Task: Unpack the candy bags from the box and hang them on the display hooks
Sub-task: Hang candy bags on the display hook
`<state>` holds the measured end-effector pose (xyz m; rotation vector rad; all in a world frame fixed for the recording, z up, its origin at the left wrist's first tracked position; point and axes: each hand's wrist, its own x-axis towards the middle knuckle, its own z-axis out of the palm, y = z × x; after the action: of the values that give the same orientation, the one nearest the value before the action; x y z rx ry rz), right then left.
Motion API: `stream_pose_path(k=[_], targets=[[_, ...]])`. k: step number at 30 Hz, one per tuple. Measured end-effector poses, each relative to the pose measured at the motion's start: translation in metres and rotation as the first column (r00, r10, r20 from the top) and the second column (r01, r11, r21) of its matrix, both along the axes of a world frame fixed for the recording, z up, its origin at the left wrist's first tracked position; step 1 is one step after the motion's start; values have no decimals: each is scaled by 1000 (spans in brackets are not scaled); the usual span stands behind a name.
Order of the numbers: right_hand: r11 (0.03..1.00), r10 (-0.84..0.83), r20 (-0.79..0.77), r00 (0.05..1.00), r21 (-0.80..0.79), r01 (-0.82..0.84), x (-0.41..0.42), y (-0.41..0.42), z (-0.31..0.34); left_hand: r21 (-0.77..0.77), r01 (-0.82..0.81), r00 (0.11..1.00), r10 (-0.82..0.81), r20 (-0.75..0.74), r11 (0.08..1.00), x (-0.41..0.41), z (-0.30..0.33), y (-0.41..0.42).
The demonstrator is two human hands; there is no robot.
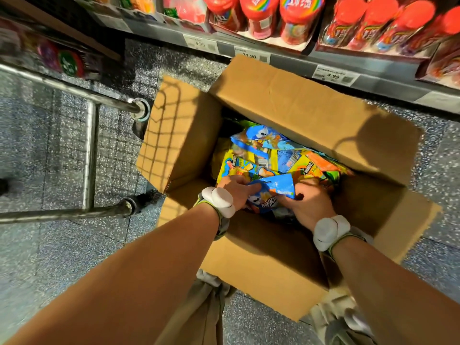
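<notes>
An open cardboard box (296, 103) stands on the floor in front of me, its flaps folded outward. Inside lie several candy bags, blue, yellow (236, 168) and orange (321, 165), in a loose heap. Both my hands are down in the box. My left hand (236, 192) and my right hand (311, 205) grip a blue candy bag (273, 190) from either side, near the box's front wall. The bag's lower part is hidden between my hands. No display hooks are in view.
A shelf edge with price tags (333, 77) runs along the top, holding red candy jars (298, 18). A metal cart frame (89, 155) stands left of the box on the speckled floor (62, 245). My legs are under the box's near flap.
</notes>
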<state>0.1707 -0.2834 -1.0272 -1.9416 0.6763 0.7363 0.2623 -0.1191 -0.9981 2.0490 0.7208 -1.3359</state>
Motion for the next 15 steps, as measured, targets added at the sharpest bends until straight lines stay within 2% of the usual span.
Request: stream_pose_path(k=[3,5,8,11,15], targets=[[993,7,-87,996,117,3,-6,-1,16,8,-4,998,3,58,1000,5,3,0],[993,-29,-78,997,115,38,-14,-2,21,50,-66,986,57,157,997,11,0,5],[981,-183,-94,979,46,188,-23,-4,22,159,-123,955,73,286,980,21,-10,14],[959,-284,-105,953,-8,284,-30,-5,19,246,-80,977,27,214,966,28,-18,16],[947,-319,-116,940,-18,320,-35,-11,4,314,165,974,-204,95,935,28,-27,19]])
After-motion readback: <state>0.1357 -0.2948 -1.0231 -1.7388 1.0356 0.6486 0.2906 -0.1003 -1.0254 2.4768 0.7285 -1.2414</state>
